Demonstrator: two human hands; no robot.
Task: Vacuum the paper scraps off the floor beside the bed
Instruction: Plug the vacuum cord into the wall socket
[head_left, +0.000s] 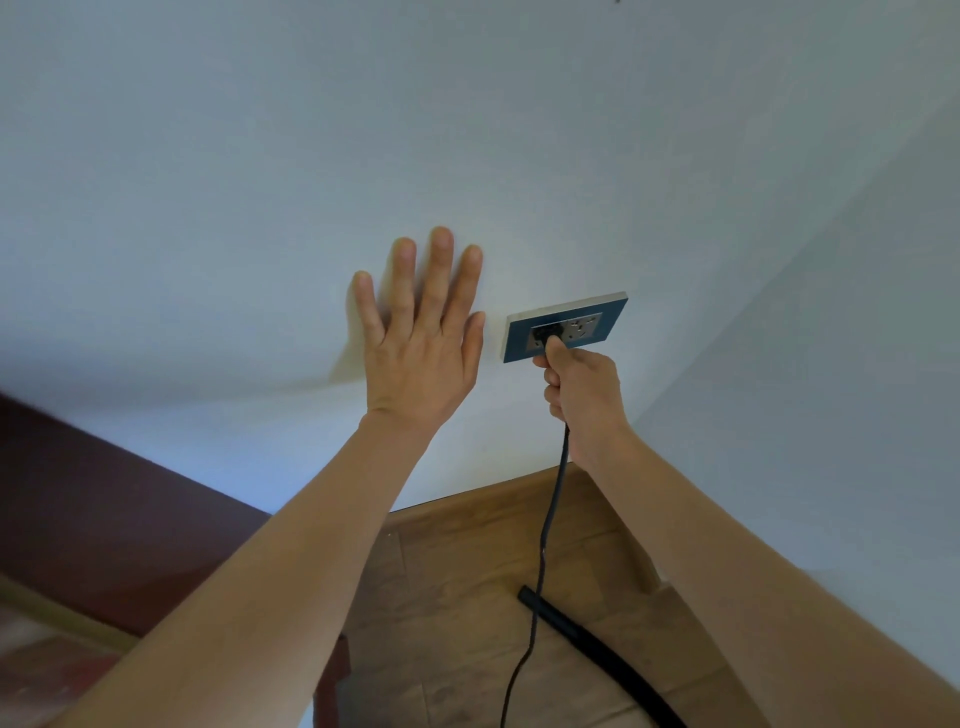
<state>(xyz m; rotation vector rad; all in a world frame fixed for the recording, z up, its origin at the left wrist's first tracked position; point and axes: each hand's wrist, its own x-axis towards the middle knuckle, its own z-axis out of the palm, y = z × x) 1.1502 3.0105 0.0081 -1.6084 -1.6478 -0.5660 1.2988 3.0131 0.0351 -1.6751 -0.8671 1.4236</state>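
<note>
A blue wall socket plate (587, 325) with a white rim sits low on the white wall. My right hand (584, 400) grips a black plug (545, 332) that sits at the plate's left outlet. The black power cord (545, 540) hangs from that hand down to the floor. My left hand (421, 338) lies flat against the wall, fingers straight, just left of the socket. A black vacuum hose (587, 639) lies on the wooden floor below. No paper scraps are in view.
Dark red-brown wooden furniture (104, 519), perhaps the bed's headboard, stands at the left against the wall. Wooden floor (467, 597) fills the bottom middle. Another white wall (831, 364) meets the first at a corner on the right.
</note>
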